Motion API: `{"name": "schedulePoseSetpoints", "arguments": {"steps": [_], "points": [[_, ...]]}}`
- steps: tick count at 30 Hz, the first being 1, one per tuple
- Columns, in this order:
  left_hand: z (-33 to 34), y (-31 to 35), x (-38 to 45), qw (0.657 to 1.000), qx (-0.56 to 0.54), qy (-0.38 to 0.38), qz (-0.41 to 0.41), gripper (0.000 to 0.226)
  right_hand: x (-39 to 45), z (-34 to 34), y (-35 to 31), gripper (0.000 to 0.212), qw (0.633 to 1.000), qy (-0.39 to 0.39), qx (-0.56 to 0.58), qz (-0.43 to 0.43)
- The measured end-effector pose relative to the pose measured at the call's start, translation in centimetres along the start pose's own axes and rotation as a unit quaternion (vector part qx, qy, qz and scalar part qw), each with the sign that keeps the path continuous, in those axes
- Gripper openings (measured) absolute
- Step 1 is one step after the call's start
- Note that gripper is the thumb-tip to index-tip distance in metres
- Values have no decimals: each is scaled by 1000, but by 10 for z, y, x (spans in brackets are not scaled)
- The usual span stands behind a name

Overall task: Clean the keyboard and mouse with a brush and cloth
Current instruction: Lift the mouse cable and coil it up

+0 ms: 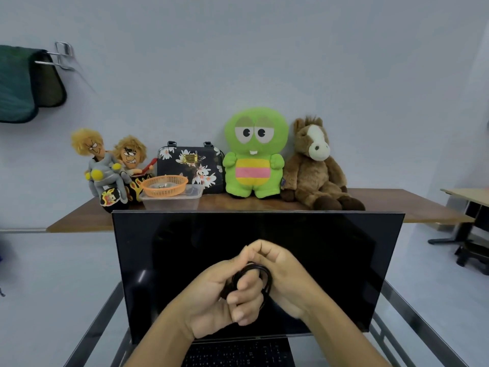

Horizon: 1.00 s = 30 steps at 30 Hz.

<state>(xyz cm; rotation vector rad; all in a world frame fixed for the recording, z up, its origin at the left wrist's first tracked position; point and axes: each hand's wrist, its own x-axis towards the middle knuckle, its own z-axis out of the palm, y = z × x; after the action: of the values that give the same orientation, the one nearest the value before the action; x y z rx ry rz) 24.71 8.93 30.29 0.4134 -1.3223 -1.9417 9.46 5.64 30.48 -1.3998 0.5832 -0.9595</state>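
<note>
Both hands are up in front of the dark monitor point(258, 263), busy with a coiled black cable point(260, 278). The left hand point(219, 298) has its fingers curled through and around the loops; the right hand point(280, 271) has fingers bent, pinching the coil near the top. This looks like cable winding, probably the mouse or keyboard lead, but that can't be confirmed. The keyboard point(238, 353) sits at the bottom edge below the monitor, only partly visible. No mouse, brush or cleaning cloth in view, unless the green cloth point(18, 83) hung on the wall rack counts. Judging by this, it's either prep or tidy-up; no brushing or wiping is underway.
</note>
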Motion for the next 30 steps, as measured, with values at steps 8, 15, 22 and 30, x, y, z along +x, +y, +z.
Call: {"name": "schedulePoseSetpoints", "arguments": {"steps": [8,15,22,30], "points": [[-11,4,1,976,118,184,-16,47,-25,-15,9,33,999,-13,-45,1],[-14,-8,17,834,404,366,80,45,-18,-15,6,16,987,116,-115,13],[-21,-26,16,793,500,282,203,27,-17,-25,12,23,984,68,106,124],[-39,-29,19,759,599,216,133,34,-25,-32,22,23,987,75,69,122]]}}
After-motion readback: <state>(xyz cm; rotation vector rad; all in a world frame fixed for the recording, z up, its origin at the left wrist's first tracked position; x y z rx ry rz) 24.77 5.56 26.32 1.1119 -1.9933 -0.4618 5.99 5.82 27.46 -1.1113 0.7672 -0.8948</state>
